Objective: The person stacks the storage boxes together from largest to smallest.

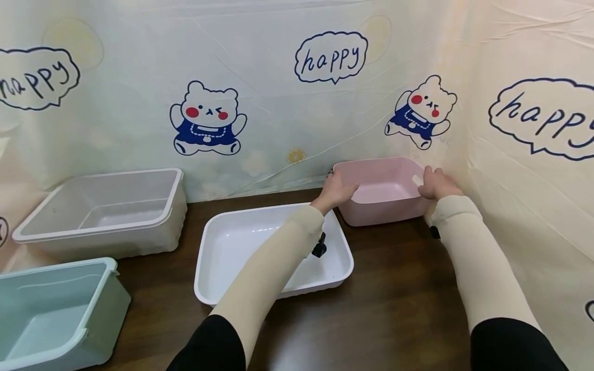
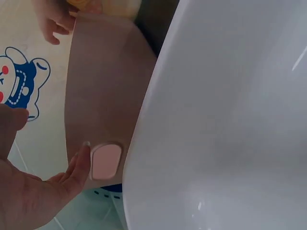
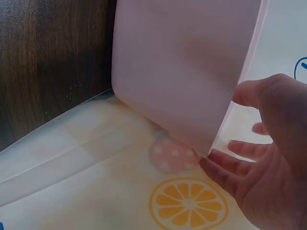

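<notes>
A pink plastic bin stands upright at the back right. My left hand is at its left end, thumb reaching over the opening. In the left wrist view the fingertips lie against the outer wall beside the handle hole, with the thumb spread apart. At the bin's right end is my right hand. The right wrist view has its thumb at the rim of the pink bin and the other fingers spread loosely by the corner. Under my left forearm sits a shallow white tray.
A pale grey bin stands at the back left, with a light green bin in front of it. All rest on a dark wooden table. A printed cloth hangs behind and along the right side, close to the pink bin.
</notes>
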The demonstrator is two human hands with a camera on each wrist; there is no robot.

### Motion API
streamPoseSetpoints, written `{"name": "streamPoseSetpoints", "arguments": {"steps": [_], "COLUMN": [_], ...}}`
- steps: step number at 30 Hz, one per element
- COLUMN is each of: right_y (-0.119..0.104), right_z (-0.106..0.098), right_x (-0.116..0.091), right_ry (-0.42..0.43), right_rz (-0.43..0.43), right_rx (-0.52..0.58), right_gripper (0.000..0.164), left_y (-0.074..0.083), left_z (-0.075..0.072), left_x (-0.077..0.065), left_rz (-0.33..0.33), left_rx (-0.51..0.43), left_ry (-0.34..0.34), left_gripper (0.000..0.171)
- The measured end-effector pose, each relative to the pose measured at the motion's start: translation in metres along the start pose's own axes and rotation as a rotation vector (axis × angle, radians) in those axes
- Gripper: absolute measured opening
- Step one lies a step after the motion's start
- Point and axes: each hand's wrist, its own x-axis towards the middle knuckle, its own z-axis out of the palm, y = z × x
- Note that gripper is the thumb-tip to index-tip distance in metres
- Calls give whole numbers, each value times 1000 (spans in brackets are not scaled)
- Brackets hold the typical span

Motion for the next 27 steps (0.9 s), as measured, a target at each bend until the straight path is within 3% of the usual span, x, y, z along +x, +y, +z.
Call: {"name": "streamPoseSetpoints", "arguments": {"steps": [9, 14, 19, 27], "right_y": [-5, 0, 4, 11], "right_z": [3, 7, 13, 15], "right_x": [9, 13, 16, 11], "right_ry": [67, 84, 65, 75], "right_rz": [44, 48, 21, 44], "right_rx": [-8, -24, -38, 59], "right_gripper": [46, 29, 16, 11], "left_y": [-5, -10, -19, -22], "left_z": [3, 4, 7, 7], "left_x": [8, 10, 12, 12], "left_rz": [-10, 4, -36, -127], "left_rx": [69, -12, -101, -251], "left_ry": [97, 160, 127, 54], "left_gripper": [51, 32, 14, 19]}}
